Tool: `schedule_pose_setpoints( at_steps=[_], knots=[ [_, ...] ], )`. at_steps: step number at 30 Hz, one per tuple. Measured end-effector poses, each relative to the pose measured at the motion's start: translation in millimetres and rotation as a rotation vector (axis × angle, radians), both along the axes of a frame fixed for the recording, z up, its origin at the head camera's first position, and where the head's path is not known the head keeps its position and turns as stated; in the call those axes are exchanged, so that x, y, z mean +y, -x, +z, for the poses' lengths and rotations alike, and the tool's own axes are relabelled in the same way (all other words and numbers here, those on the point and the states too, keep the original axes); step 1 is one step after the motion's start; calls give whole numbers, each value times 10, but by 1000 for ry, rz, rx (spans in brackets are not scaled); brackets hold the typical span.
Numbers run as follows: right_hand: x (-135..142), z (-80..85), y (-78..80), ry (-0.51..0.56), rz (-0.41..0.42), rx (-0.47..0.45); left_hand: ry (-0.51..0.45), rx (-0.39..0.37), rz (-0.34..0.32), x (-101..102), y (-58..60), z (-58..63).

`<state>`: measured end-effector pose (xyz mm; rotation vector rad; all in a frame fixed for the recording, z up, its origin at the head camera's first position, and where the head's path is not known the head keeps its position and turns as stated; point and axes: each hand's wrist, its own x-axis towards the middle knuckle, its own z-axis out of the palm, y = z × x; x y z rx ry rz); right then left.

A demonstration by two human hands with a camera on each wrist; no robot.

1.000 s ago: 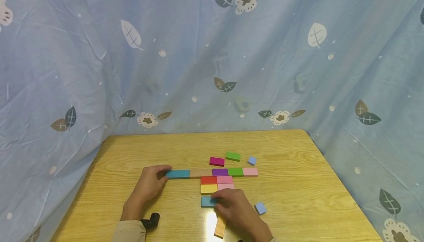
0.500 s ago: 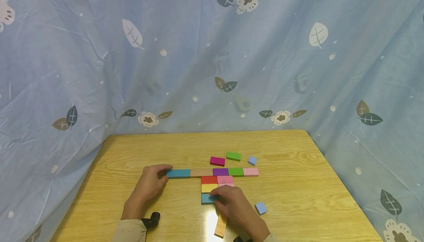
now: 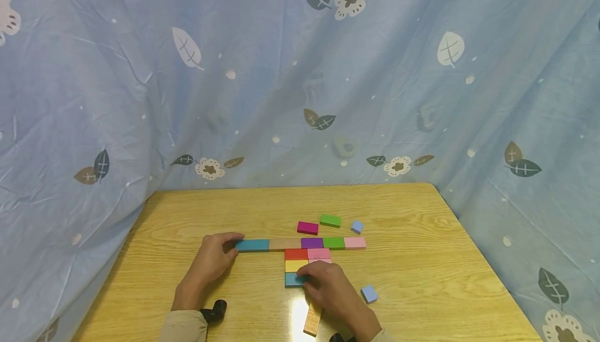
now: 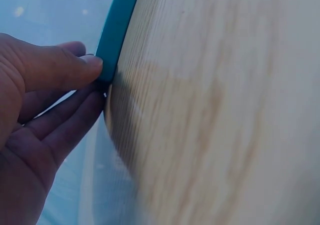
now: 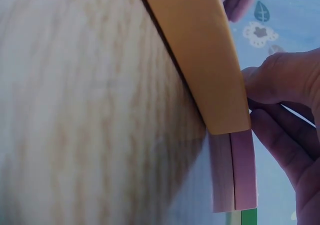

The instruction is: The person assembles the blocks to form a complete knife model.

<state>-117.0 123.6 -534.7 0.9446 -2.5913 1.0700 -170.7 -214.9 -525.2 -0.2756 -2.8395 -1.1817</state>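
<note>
A row of wooden blocks runs across the table, starting at the left with a long blue block [image 3: 253,245]. My left hand [image 3: 212,258] pinches its left end between thumb and fingers; the left wrist view shows the thumb [image 4: 85,67] on its near side. Below the row sit a red block [image 3: 296,254], a yellow block [image 3: 296,266] and two pink blocks [image 3: 319,253]. My right hand [image 3: 332,289] holds a second blue block [image 3: 292,280] lying right under the yellow one. The hand hides this block's right end and part of the lower pink block.
A bare wood block [image 3: 313,321] lies below my right hand and looms large in the right wrist view. One light-blue cube [image 3: 369,294] sits to the right. Behind the row are a magenta block [image 3: 308,228], a green block [image 3: 330,220] and another light-blue cube [image 3: 357,227].
My right hand has moved the second blue block away from me, closing the gap below the yellow block. The left hand stays at the row's left end.
</note>
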Motion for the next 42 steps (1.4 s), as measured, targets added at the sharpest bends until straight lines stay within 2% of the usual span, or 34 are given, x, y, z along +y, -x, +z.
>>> schedule_pose_setpoints(
  at_steps=[5, 11, 17, 19, 22, 27, 31, 34, 38, 42],
  knots=[
    [24, -1, 4, 27, 8, 19, -2, -4, -3, 9, 5, 2],
    [159, 56, 38, 176, 17, -77, -14, -16, -7, 21, 7, 15],
    [363, 105, 80, 215, -8, -72, 6, 12, -14, 54, -18, 75],
    [419, 108, 66, 224, -21, -108, 13, 20, -18, 96, -31, 116],
    [478, 113, 34, 259, -18, -214, 23, 44, -42, 205, -53, 180],
    [534, 91, -17, 308, 26, -385, 18, 121, -139, 460, -129, 255],
    [553, 63, -54, 318, 77, -451, 35, 207, -261, 655, -213, 275],
    [553, 52, -90, 316, 104, -492, 60, 243, -342, 785, -268, 266],
    [525, 49, -137, 295, 138, -538, 89, 232, -405, 921, -328, 235],
    [489, 28, -169, 250, 159, -551, 142, 164, -439, 1012, -369, 195]
  ],
)
